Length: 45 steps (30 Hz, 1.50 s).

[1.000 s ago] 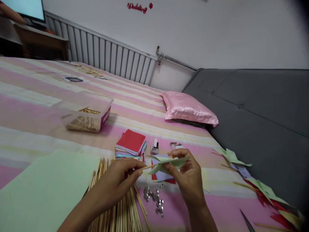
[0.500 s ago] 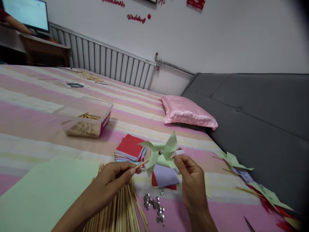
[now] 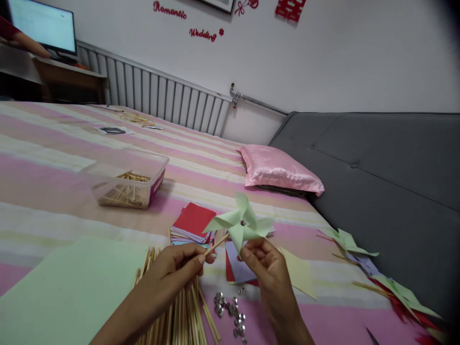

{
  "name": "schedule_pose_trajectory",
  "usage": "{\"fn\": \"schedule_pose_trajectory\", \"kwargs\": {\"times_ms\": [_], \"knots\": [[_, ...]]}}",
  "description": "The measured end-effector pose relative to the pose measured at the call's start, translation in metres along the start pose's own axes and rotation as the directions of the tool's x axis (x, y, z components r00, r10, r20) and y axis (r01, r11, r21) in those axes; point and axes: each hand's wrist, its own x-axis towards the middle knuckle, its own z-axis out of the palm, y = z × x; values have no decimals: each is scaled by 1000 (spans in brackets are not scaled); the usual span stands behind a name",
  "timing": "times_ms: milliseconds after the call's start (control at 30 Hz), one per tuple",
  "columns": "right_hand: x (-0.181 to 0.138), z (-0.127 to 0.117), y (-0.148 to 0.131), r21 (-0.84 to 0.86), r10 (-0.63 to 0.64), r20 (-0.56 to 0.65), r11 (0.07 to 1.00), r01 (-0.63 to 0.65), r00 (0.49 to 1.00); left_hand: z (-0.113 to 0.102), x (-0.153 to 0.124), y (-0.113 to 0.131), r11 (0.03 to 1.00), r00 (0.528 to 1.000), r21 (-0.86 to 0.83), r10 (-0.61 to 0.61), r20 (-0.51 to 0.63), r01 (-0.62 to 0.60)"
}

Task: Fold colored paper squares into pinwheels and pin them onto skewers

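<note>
We take the paper stack (image 3: pixel 194 223) on the bed (image 3: pixel 53 158) as our mark. Behind it to the left stands the tub (image 3: pixel 125 179). Behind it to the right lies the pillow (image 3: pixel 280 170), and well behind it stands the radiator (image 3: pixel 161 98). Just right of the stack we hold the pinwheel (image 3: pixel 241 223) above the bed. Our left hand (image 3: pixel 176 266) pinches it from before the stack, our right hand (image 3: pixel 264 261) from before and to the right. The stick pile (image 3: pixel 183 311) lies before the stack under our left hand, and the pins (image 3: pixel 232 309) lie before it and slightly right. The sheet (image 3: pixel 68 287) lies before it to the left. More pinwheels (image 3: pixel 347 239) lie far right of it.
</note>
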Motion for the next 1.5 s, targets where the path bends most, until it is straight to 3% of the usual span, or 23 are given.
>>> {"fn": "schedule_pose_trajectory", "kwargs": {"times_ms": [133, 300, 467, 667, 833, 933, 1200, 1500], "knots": [[2, -3, -5, -4, -41, 56, 999, 41, 998, -2, 0, 1, 1000, 1000, -9, -13, -7, 13], [6, -11, -4, 118, -94, -164, 986, 114, 982, -4, -1, 2, 999, 1000, 43, 0, -8, 1], [8, -15, -3, 148, -111, -276, 977, 156, 955, -5, -1, 1, 994, 1000, 107, 9, -16, -7], [5, -13, -3, 125, -99, -226, 984, 129, 969, -5, -1, 1, 992, 1000, 123, 17, -13, -15], [3, -9, -3, 194, -28, -51, 980, 37, 998, 0, 0, 2, 990, 999, 138, 30, 20, -33], [2, -4, -5, 235, 35, -6, 971, -32, 999, 5, 1, 2, 989, 999, 143, 38, 23, -41], [2, 2, -11, 344, 71, -70, 938, -43, 995, 13, 4, -5, 998, 995, 41, 53, 88, -56], [4, 4, -9, 366, 69, -149, 931, -10, 986, 17, 6, -9, 994, 991, 57, 92, 97, -97]]}}
